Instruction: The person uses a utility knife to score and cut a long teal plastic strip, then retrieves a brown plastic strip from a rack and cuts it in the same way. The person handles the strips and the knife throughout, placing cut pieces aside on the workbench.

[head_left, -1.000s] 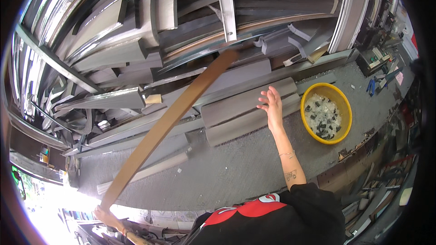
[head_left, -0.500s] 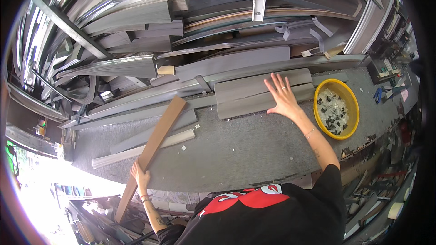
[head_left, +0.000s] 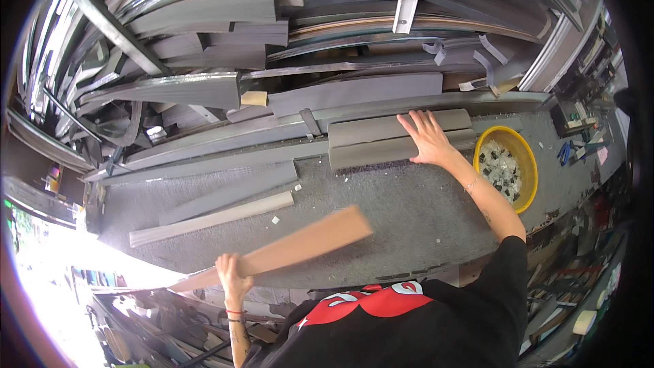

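A long, flat brown strip (head_left: 315, 238) is gripped near its middle by my left hand (head_left: 234, 277). It slants over the front of the grey worktable (head_left: 402, 232), its blurred far end pointing right. My right hand (head_left: 430, 138), fingers spread, lies over the right part of two grey-brown panels (head_left: 371, 142) set side by side along the back of the table. Whether the palm presses on them I cannot tell. Nothing shows in that hand.
A yellow tub (head_left: 532, 170) of small clear and dark pieces stands right of the panels. A grey strip (head_left: 235, 192) and a pale strip (head_left: 211, 219) lie at the left. Racks of long strips (head_left: 197, 88) rise behind. Small blue-handled tools (head_left: 565, 153) lie far right.
The brown strip has swung from steep to nearly level, its far end moving right and toward me. My left hand has shifted slightly right. My right hand stays over the panels, fingers less stretched.
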Motion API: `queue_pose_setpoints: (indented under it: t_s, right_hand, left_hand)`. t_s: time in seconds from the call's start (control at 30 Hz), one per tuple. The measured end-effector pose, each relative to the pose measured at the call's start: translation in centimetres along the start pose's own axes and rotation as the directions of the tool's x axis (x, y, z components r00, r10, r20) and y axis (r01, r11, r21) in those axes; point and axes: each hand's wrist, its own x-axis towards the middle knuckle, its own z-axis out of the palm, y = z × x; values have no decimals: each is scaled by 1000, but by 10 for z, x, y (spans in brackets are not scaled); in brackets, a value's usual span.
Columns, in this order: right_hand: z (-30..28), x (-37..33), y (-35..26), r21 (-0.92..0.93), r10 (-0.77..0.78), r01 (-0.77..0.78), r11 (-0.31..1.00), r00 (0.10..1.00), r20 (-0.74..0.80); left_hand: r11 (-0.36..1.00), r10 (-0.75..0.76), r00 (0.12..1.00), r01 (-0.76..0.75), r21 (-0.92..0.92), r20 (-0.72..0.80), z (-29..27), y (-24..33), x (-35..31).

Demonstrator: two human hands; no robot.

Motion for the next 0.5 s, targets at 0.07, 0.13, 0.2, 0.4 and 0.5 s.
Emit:
queue_pose_setpoints:
  t_s: [0.07, 0.13, 0.2, 0.4, 0.5]
  right_hand:
    - [-5, 10, 7, 94, 0, -10, 996, 994, 107]
    - [-13, 16, 12, 147, -4, -28, 989, 977, 211]
    - [-24, 20, 22, 273, -42, -28, 962, 968, 247]
    - [-50, -12, 74, 277, 382, -440, 854, 893, 240]
    - [-38, -32, 114, -217, 660, -626, 749, 678, 324]
  left_hand:
    - [991, 127, 988, -122, -57, 90, 10, 40, 8]
    - [940, 328, 914, -291, -180, 238, 32, 84, 29]
    - [845, 517, 790, -410, -344, 330, 60, 136, 47]
    - [703, 558, 821, -391, -594, 120, 111, 185, 121]
    - [250, -79, 880, 473, -845, 469, 140, 180, 166]
